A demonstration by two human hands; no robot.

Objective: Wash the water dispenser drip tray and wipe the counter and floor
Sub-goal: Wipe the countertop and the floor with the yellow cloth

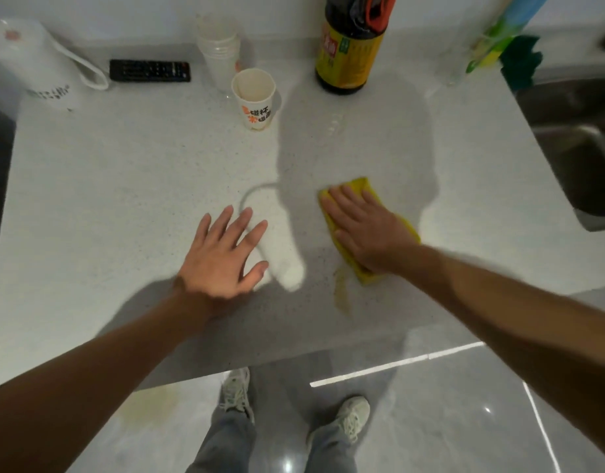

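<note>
While we look down from head height, a pale speckled stone counter [123,186] fills most of the view, with glossy grey floor tiles [447,421] below its near edge. At far left on the counter stands a white plastic electric kettle [31,59]. Just right of it lies a flat black remote control [150,70]. Next comes a stack of clear plastic cups [219,46], and just in front of that stack stands a white paper cup with orange lettering [255,97].

Nearer to us, our left hand [222,254] lies flat on the counter, palm down, fingers spread, grasping nothing. Below it on the floor, left of a pair of pale laced sneakers [236,390], we see a faint yellowish stain [151,404].

Right of centre at the back stands a tall dark bottle with a yellow label [348,59]. In front of it our right hand [365,227] presses flat on a yellow folded cleaning cloth [359,187], fingers extended rather than curled. A yellowish smear of liquid [342,291] sits on the counter just beside the cloth's near end.

Further right at the back is a green and blue package [498,39] beside a dark green cloth [521,61]. At far right a steel sink basin [580,138] is set into the counter. We cannot see the drip tray.
</note>
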